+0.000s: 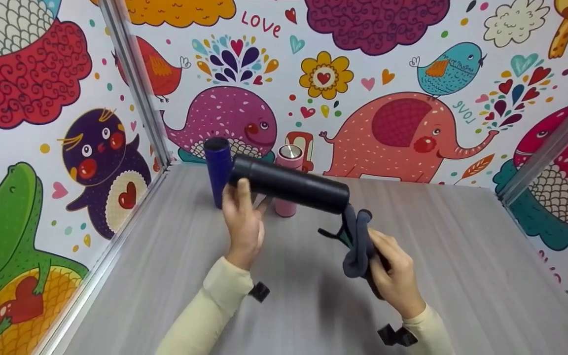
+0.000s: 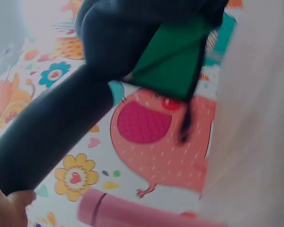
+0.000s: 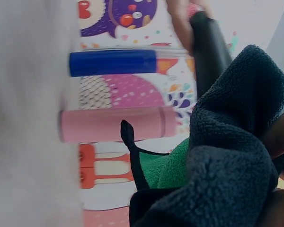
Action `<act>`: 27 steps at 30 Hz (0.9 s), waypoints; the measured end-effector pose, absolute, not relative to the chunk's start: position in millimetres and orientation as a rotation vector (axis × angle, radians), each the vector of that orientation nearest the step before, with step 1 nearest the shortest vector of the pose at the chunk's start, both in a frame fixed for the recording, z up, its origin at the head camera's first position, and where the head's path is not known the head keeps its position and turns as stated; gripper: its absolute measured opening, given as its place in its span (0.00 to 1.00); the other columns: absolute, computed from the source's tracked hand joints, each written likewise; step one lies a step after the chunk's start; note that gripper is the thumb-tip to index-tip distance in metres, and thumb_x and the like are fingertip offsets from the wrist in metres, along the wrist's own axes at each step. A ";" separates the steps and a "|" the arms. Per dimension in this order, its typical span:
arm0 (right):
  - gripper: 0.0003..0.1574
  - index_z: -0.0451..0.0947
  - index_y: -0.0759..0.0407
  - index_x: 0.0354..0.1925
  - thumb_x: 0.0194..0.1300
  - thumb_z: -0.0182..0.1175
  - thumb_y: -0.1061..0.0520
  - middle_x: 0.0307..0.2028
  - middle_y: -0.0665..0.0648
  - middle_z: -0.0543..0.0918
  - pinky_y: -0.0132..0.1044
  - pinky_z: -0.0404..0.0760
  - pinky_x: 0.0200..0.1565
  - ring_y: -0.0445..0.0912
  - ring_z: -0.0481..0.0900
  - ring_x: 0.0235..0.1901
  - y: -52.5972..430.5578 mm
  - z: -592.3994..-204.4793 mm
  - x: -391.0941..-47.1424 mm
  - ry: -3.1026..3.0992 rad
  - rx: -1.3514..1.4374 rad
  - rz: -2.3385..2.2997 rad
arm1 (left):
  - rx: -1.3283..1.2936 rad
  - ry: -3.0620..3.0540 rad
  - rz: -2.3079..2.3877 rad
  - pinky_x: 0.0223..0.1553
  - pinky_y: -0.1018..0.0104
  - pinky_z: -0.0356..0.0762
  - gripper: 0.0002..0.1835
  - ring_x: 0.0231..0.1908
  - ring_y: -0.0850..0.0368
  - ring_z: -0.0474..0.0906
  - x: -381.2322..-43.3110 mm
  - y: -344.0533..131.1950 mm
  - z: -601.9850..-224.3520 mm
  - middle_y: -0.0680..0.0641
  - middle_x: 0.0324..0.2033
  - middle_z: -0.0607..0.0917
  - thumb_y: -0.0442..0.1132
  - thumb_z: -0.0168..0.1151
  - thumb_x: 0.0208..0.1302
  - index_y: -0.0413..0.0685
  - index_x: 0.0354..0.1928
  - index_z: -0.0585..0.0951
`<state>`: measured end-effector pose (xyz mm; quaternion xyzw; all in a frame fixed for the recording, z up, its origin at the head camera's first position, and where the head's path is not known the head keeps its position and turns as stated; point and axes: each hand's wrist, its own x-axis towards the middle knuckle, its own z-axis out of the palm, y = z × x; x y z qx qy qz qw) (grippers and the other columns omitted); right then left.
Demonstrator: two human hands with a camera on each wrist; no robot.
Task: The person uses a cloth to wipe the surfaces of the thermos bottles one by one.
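Observation:
My left hand [image 1: 244, 227] grips a black thermos flask [image 1: 291, 183] near one end, holding it above the table and tilted down to the right. My right hand [image 1: 395, 268] holds a folded dark grey cloth [image 1: 358, 246] against the flask's lower end. In the left wrist view, the cloth's green side [image 2: 173, 59] shows, and a small black loop hangs from its edge. The cloth [image 3: 227, 137] covers that end of the flask in the right wrist view, so it is hidden there.
Behind the black flask stand a blue flask [image 1: 219, 172] and a pink flask [image 1: 286, 207] with a silver top, both upright on the grey table [image 1: 175, 296]. Cartoon-printed walls [image 1: 387, 54] enclose the table at the back and sides, with metal posts [image 1: 138, 84] at the corners.

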<state>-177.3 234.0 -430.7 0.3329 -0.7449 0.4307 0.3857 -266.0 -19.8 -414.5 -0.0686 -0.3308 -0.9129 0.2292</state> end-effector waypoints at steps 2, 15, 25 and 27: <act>0.33 0.77 0.80 0.54 0.48 0.51 0.88 0.48 0.72 0.83 0.33 0.75 0.57 0.58 0.81 0.48 238.6 -438.5 -173.7 -1.928 0.820 1.094 | -0.264 -1.050 -2.431 0.51 0.41 0.79 0.41 0.50 0.45 0.78 -279.2 -10.3 -404.1 0.38 0.54 0.76 0.57 0.68 0.60 0.39 0.66 0.66; 0.37 0.80 0.76 0.52 0.43 0.52 0.91 0.48 0.69 0.84 0.30 0.76 0.54 0.59 0.82 0.43 235.4 -452.7 -165.3 -1.998 0.833 1.099 | -0.803 -1.980 -1.840 0.57 0.57 0.77 0.36 0.61 0.50 0.75 -363.6 75.2 -364.8 0.45 0.63 0.75 0.48 0.66 0.68 0.43 0.72 0.64; 0.36 0.80 0.76 0.51 0.43 0.51 0.90 0.48 0.69 0.84 0.32 0.76 0.54 0.59 0.82 0.43 241.5 -450.3 -167.0 -1.976 0.851 1.058 | -0.788 -2.172 -1.823 0.63 0.64 0.70 0.37 0.64 0.55 0.71 -401.1 110.6 -409.2 0.46 0.64 0.74 0.51 0.65 0.68 0.46 0.72 0.64; 0.36 0.80 0.76 0.51 0.42 0.51 0.90 0.48 0.69 0.84 0.32 0.75 0.54 0.59 0.82 0.43 244.3 -453.6 -168.1 -1.979 0.846 1.052 | -0.792 -2.200 -1.827 0.63 0.64 0.70 0.36 0.64 0.55 0.71 -406.6 115.6 -414.9 0.46 0.64 0.74 0.51 0.65 0.68 0.47 0.73 0.64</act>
